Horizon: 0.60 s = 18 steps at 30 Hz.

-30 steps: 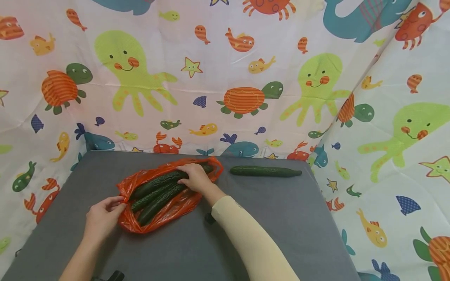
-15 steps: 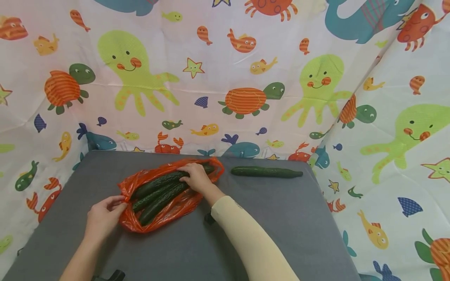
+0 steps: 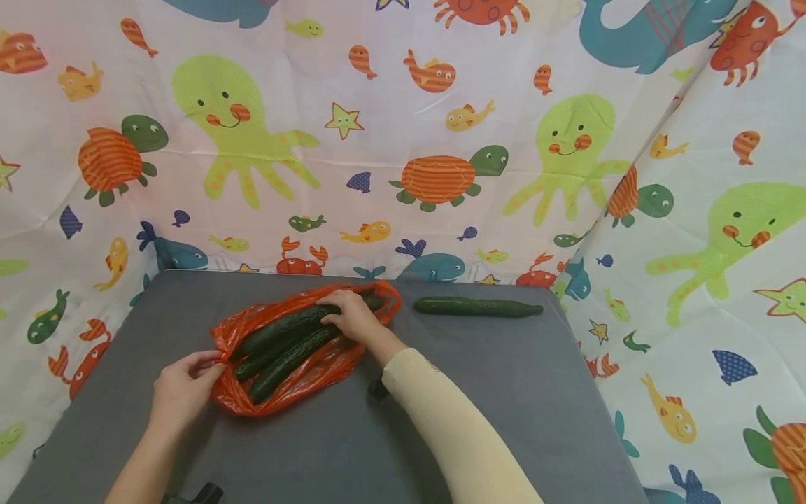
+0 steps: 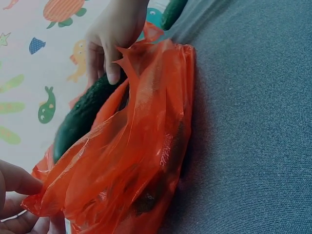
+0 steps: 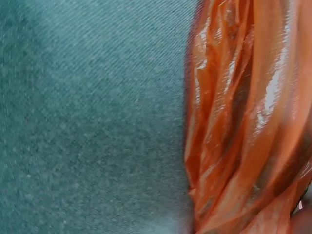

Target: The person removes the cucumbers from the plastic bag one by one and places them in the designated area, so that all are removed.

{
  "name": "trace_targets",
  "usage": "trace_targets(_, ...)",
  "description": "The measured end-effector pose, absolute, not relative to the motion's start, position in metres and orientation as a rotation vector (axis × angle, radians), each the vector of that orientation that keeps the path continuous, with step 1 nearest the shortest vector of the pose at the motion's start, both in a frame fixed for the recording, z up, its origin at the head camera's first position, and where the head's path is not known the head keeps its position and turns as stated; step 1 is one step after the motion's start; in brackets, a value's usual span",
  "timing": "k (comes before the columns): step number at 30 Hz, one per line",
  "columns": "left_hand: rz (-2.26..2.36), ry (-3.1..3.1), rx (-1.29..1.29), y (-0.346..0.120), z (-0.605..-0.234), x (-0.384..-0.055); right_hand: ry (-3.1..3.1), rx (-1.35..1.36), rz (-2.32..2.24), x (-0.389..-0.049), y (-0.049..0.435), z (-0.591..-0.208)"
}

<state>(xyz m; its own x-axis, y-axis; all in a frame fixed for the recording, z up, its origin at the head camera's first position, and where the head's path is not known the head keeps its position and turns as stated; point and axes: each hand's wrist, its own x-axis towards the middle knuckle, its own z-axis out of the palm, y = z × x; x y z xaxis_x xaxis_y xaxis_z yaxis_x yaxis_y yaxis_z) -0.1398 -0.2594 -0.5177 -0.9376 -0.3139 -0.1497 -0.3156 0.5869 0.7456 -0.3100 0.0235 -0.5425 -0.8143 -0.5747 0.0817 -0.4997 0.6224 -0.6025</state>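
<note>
An orange-red plastic bag [image 3: 327,374] lies on its side on the grey table, its opening spread. Several dark green cucumbers [image 3: 296,360] are inside, side by side. My left hand [image 3: 182,388] pinches the bag's gathered edge at its left end; in the left wrist view its fingers [image 4: 19,180] hold the film. With my right hand [image 3: 352,318] I grip the farthest cucumber [image 3: 283,329] near its right end, fingers over the far side and thumb on the near side. In the left wrist view that cucumber [image 4: 83,114] stands above the bag's edge. The right wrist view shows mostly bag film [image 5: 234,122].
Another cucumber [image 3: 478,306] lies alone on the table [image 3: 504,378], right of the bag near the back edge. A fabric curtain [image 3: 378,140] with sea animals hangs behind and at both sides. A dark object [image 3: 208,493] shows beside the left forearm.
The gripped cucumber has risen and shifted slightly toward the near side, covering more of the middle one. Both hands stay almost where they were.
</note>
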Motion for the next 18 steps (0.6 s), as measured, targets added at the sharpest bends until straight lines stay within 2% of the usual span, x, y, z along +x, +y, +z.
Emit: trace_targets(18, 1.271, 2.834, -0.553, -0.256, -0.520, -0.140, 2.675, -1.056, -1.057, -0.295, 0.024, -0.520)
